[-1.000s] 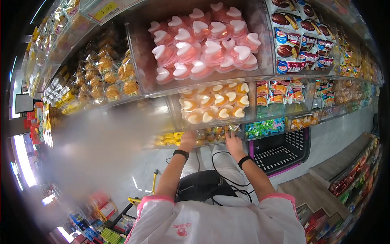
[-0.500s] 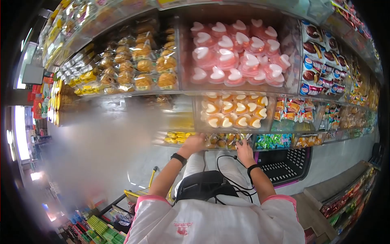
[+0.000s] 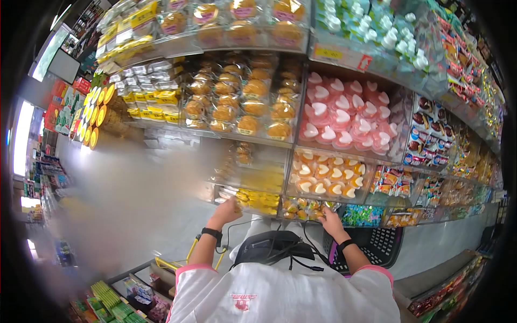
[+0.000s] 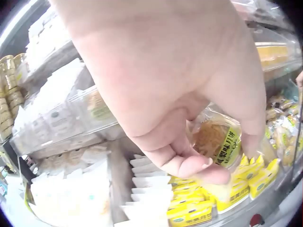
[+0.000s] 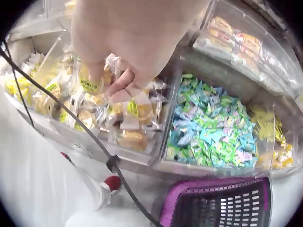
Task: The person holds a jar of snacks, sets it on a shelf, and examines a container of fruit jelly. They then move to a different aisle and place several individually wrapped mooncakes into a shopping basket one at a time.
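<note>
My left hand (image 3: 226,210) is raised in front of the lowest shelf bins. In the left wrist view my left hand (image 4: 208,163) pinches a clear-wrapped golden pastry (image 4: 218,142) with a yellow-green label, above a row of yellow packets (image 4: 222,196). My right hand (image 3: 327,216) reaches into the bin of wrapped pastries (image 3: 301,207). In the right wrist view my right hand (image 5: 116,82) has its fingers curled round a small wrapped pastry (image 5: 91,81), just above the other pastries in the bin (image 5: 130,132).
A black and purple basket (image 3: 374,245) stands on the floor under my right arm. Blue-green candies (image 5: 213,127) fill the bin to the right. Orange heart jellies (image 3: 323,177) and pink heart jellies (image 3: 344,116) sit in the bins above. A black cable (image 5: 94,142) hangs below my right hand.
My head has tilted up, showing more upper shelves. My left hand has drawn left out of the pastry bin with a pastry in it. My right hand stays at the bin.
</note>
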{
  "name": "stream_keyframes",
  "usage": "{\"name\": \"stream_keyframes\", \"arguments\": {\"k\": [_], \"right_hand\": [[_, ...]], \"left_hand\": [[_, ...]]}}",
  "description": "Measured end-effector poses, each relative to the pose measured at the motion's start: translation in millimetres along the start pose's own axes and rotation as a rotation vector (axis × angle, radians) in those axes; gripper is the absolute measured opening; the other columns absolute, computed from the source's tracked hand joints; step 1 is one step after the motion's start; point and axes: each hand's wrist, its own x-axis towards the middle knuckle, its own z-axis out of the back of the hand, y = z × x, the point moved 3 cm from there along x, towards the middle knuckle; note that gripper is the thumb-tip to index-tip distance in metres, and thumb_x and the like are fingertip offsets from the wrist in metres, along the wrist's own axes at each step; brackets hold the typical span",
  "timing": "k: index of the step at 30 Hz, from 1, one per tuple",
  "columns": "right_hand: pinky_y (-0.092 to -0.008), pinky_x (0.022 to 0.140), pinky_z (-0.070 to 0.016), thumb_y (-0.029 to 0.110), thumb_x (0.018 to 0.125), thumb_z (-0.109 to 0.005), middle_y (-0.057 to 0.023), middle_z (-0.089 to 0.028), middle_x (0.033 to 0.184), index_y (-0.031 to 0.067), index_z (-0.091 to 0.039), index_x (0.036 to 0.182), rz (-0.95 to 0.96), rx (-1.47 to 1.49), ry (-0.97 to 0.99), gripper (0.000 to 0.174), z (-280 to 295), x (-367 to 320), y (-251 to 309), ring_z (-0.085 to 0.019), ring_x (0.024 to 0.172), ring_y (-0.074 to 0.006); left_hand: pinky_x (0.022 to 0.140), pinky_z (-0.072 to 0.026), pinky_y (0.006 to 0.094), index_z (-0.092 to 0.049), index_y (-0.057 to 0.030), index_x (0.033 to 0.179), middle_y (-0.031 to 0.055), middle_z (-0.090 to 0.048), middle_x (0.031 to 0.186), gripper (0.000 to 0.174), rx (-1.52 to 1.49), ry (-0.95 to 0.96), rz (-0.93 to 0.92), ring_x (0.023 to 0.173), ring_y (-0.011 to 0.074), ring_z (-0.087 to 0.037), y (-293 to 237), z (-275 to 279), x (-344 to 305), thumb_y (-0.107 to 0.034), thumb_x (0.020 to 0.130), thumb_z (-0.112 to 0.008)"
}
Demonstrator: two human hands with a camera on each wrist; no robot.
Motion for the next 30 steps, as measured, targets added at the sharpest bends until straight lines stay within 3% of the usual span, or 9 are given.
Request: {"name": "stream_keyframes", "arguments": {"k": [5,6,9,10,13,19,20,26,30], "right_hand": [[-0.0376,0.066,-0.0501,0.024,0.077,-0.069,-0.019,-0.065,0.082,0.007,-0.056,0.114,0.168,0.047,0.183,0.042,23,9,66,-0.064,0.075,-0.0316],[-0.0337,0.064,-0.0496,0.025,0.078,-0.069,-0.0155,-0.066,0.084,0.0069,-0.056,0.115,0.259,0.039,0.218,0.043,19,15,72,-0.064,0.07,-0.0232],[-0.0352,0.063,-0.0474,0.027,0.08,-0.067,-0.014,-0.064,0.081,0.0069,-0.057,0.111,0.408,0.232,0.275,0.039,39,16,151,-0.06,0.065,-0.0257],[-0.0329,0.062,-0.046,0.027,0.081,-0.067,-0.011,-0.062,0.08,0.0057,-0.057,0.109,0.333,0.19,0.366,0.037,52,17,183,-0.056,0.064,-0.0189],[-0.0314,0.061,-0.045,0.027,0.08,-0.067,-0.0113,-0.06,0.076,0.0039,-0.055,0.108,0.296,0.301,0.421,0.038,46,47,233,-0.053,0.065,-0.0152],[-0.0372,0.073,-0.0464,0.025,0.08,-0.065,-0.0184,-0.062,0.093,0.0022,-0.051,0.107,0.498,0.004,0.132,0.038,-3,134,284,-0.06,0.085,-0.0304],[-0.0409,0.08,-0.0454,0.021,0.082,-0.061,-0.0214,-0.06,0.101,0.0009,-0.05,0.108,0.379,-0.089,0.222,0.035,-12,144,288,-0.057,0.097,-0.0372],[-0.0457,0.081,-0.0462,0.02,0.082,-0.059,-0.0275,-0.058,0.1,-0.0028,-0.046,0.109,0.279,-0.176,0.165,0.038,-54,172,294,-0.056,0.097,-0.0411],[-0.0454,0.084,-0.0461,0.018,0.08,-0.061,-0.0282,-0.048,0.114,-0.0024,-0.045,0.113,0.262,-0.342,0.023,0.042,-63,174,300,-0.055,0.097,-0.0427]], "left_hand": [[0.074,-0.0506,0.0429,-0.046,0.0085,0.106,0.0253,-0.063,0.09,0.067,-0.024,0.041,0.201,0.083,0.0376,-0.062,59,2,-20,-0.038,0.064,-0.07],[0.072,-0.0513,0.042,-0.047,0.0097,0.106,0.0255,-0.063,0.091,0.068,-0.04,0.071,0.232,0.081,0.0368,-0.063,69,1,-21,-0.039,0.064,-0.07],[0.065,-0.053,0.0384,-0.048,0.0098,0.107,0.024,-0.064,0.088,0.069,-0.172,0.18,0.372,0.071,0.0332,-0.066,73,16,-42,-0.039,0.064,-0.07],[0.056,-0.052,0.0363,-0.056,0.0074,0.09,0.0168,-0.065,0.074,0.053,-0.238,0.084,0.394,0.06,0.0256,-0.065,84,8,-48,-0.038,0.066,-0.068],[0.055,-0.0517,0.0313,-0.06,0.0054,0.085,0.0119,-0.065,0.071,0.046,-0.434,0.231,0.519,0.057,0.0214,-0.064,118,-19,-57,-0.034,0.063,-0.067],[0.047,-0.0445,0.0246,-0.066,-0.0035,0.077,0.0062,-0.063,0.063,0.037,-0.559,0.308,0.766,0.05,0.0141,-0.06,173,-63,-88,-0.037,0.062,-0.066],[0.046,-0.0444,0.025,-0.066,-0.0031,0.082,0.0059,-0.063,0.065,0.042,-0.573,0.354,0.76,0.052,0.0143,-0.061,178,-65,-90,-0.041,0.063,-0.065],[0.047,-0.0445,0.0255,-0.065,0.0002,0.084,0.0081,-0.064,0.07,0.047,-0.687,0.251,0.804,0.055,0.0156,-0.063,208,-58,-95,-0.042,0.063,-0.065],[0.047,-0.0449,0.026,-0.065,0.001,0.08,0.0085,-0.063,0.07,0.044,-0.662,0.234,0.759,0.055,0.017,-0.063,221,-30,-91,-0.039,0.063,-0.065]]}}
